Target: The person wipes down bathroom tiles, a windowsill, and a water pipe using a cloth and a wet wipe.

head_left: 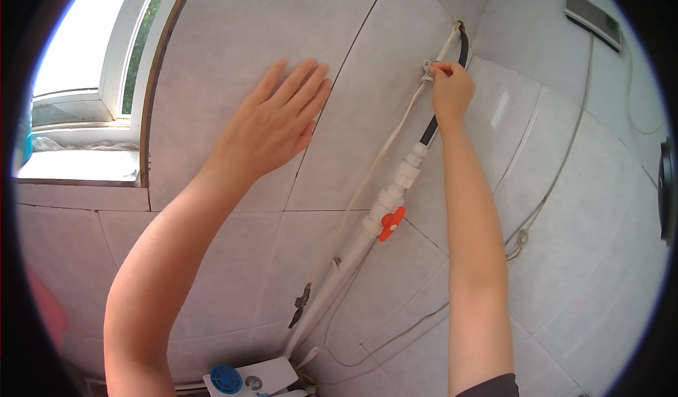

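Note:
My left hand (277, 118) lies flat against the grey tiled wall (233, 65), its fingers stretched out and nothing in it. Higher up near the corner, my right hand (453, 90) pinches a small crumpled whitish-grey cloth-like bundle (427, 71) between thumb and fingers. That bundle sits around or against a pale cord (385, 145), which slants down the wall; my fingers hide part of it. Close by, a black hose (430, 129) runs behind my right hand into a white pipe (387, 201) with a red valve handle (392, 224).
A window (113, 65) with a sill is at the upper left. Below, a white appliance (272, 376) with a blue round grille stands by the pipe's foot. A dark clip-like piece (300, 305) hangs on the cord. Grey cables (547, 198) and a small wall-mounted box (592, 19) are on the right.

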Tool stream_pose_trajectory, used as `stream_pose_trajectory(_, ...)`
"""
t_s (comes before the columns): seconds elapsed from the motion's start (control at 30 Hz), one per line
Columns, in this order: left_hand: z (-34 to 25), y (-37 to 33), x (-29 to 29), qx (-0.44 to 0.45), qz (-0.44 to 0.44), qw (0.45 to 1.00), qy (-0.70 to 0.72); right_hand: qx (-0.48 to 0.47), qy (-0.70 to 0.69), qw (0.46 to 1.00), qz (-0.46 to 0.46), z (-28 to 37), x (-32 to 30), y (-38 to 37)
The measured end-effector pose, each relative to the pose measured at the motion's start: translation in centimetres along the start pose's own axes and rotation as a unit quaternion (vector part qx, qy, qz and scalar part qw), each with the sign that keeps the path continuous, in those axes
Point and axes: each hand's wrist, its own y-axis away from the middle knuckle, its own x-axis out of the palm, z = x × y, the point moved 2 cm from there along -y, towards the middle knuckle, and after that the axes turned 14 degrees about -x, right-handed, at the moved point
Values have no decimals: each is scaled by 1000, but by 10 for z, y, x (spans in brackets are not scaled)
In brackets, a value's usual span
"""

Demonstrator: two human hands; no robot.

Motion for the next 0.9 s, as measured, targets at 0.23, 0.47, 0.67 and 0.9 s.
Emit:
stream_pose_trajectory(0.23,1,2,4,0,-9,1000,-5,32,19,999,5,7,5,25)
stream_pose_trajectory(0.47,2,2,5,-3,-11,1000,3,-1,58,997,46,28,6,62)
stream_pose_trajectory(0.67,2,1,4,-3,-15,1000,7,-37,82,992,93,41,4,81)
stream_pose_trajectory(0.9,1,1,2,0,-9,1000,5,-41,126,970,206,61,1,107)
